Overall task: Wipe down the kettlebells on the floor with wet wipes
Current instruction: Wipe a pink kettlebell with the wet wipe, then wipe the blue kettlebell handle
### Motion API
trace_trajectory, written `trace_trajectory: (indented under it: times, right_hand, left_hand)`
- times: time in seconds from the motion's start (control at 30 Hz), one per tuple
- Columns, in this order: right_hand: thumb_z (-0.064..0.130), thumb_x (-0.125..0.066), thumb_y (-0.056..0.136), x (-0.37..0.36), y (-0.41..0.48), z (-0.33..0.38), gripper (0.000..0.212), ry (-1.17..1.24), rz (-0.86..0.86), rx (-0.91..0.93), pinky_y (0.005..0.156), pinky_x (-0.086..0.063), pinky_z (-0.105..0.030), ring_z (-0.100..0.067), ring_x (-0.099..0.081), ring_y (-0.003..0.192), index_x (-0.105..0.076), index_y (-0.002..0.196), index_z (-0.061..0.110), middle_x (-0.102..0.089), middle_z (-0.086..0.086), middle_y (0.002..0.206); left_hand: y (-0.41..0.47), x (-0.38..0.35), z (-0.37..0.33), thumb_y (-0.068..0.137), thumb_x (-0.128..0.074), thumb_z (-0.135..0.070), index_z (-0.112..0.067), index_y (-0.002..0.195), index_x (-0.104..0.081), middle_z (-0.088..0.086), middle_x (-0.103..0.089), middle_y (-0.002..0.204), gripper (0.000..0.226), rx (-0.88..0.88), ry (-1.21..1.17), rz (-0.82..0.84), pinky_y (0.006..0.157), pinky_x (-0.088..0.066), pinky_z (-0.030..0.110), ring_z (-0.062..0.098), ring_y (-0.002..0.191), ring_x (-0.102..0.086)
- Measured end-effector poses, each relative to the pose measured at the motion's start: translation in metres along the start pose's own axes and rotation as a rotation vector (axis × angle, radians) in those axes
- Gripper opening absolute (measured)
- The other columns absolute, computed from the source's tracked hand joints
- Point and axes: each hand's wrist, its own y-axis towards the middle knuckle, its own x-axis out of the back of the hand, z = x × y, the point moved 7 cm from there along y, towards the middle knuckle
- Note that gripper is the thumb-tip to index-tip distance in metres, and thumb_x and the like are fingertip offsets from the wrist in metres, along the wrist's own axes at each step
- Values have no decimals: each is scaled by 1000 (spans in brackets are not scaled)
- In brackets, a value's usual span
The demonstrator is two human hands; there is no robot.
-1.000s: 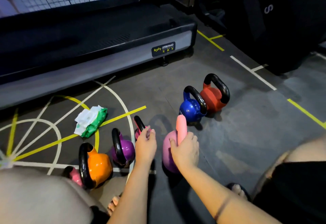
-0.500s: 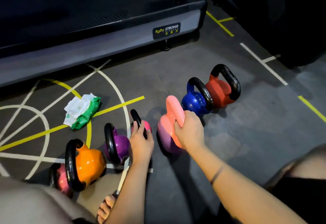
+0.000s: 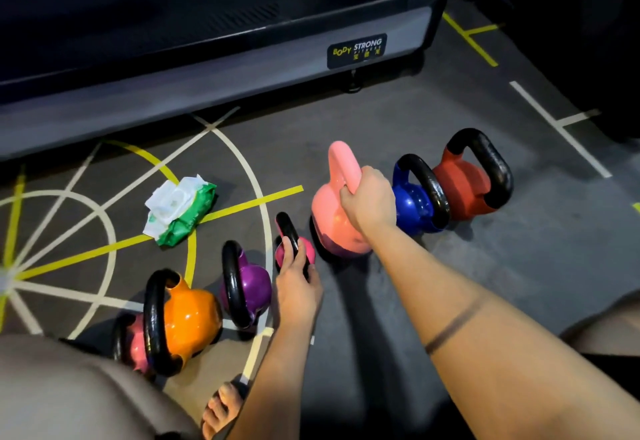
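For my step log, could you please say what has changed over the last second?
The right hand, gripping the pale pink kettlebell by its handle, moved it away from the person, beside the blue kettlebell. The left hand still holds the small magenta kettlebell; the wipes pack lies untouched.

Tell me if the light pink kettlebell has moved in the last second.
Yes. Gripped by the right hand, the light pink kettlebell went forward, toward the treadmill, to level with the blue kettlebell.
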Motion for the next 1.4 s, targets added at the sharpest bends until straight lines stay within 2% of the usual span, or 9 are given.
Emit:
trace_trajectory:
  times: [0.27,0.4,0.53,0.63,0.7,0.87,1.03,1.17,1.4]
  right_hand:
    - [35,-61,90,1,0,-2,31,-21,37,1,72,-43,-37,-34,-60,101,-60,107,8,-61,-12,107]
    - [62,-41,96,6,-4,-12,58,-15,113,46,95,-41,-42,-35,-49,114,-62,119,12,-54,-14,114]
    - [59,-44,96,44,-3,-71,57,53,-67,-6,96,-45,-40,-33,-56,114,-67,120,14,-58,-14,115]
    - [53,-56,94,77,6,-141,50,53,-166,-244,93,-47,-43,-39,-58,113,-66,120,11,-56,-16,121]
    - [60,-61,89,78,15,-172,56,72,-61,-387,94,-48,-42,-38,-60,113,-67,120,13,-57,-16,125]
    - [68,-64,81,45,38,-176,61,72,164,-344,87,-51,-39,-37,-65,107,-66,111,14,-70,-12,113]
    - [48,-70,79,42,42,-183,40,36,268,-386,75,-47,-33,-35,-66,98,-67,106,18,-70,-10,106]
    - [32,-65,76,40,25,-182,19,140,229,-398,74,-50,-33,-33,-66,88,-65,92,21,-71,-9,97]
    - [28,-70,80,23,-40,-177,32,251,132,-480,90,-52,-38,-36,-65,106,-70,109,12,-70,-16,113]
  left_hand:
    - [3,8,3,97,-52,-17,-34,145,-52,-13,-26,163,51,102,85,11,91,-52,37,31,124,-60]
    - [-3,8,5,98,-50,-23,-42,147,-47,-19,-23,163,52,133,121,21,91,-53,39,29,126,-59]
    - [0,-1,4,98,-53,-21,-28,150,-47,0,-25,165,52,81,119,47,102,-48,41,33,136,-50]
    - [-1,-3,-2,96,-57,-18,-19,146,-53,16,-38,158,50,42,147,3,109,-42,39,35,138,-47]
    - [-6,-5,-10,95,-58,-17,-18,144,-55,18,-43,155,49,-13,163,-30,111,-38,38,34,140,-44]
    - [-17,-11,-23,94,-62,-13,-15,140,-60,16,-48,151,45,-69,139,-35,115,-36,38,32,141,-44]
    - [-30,-22,-30,96,-61,-15,-15,137,-62,8,-54,148,41,-55,135,56,114,-34,28,24,137,-50]
    - [-44,-32,-29,97,-59,-17,-17,138,-61,7,-53,149,41,-37,188,159,113,-31,25,21,139,-48]
    - [-81,-29,-24,99,-57,-18,-13,139,-60,10,-55,147,41,-58,241,328,112,-27,19,20,139,-47]
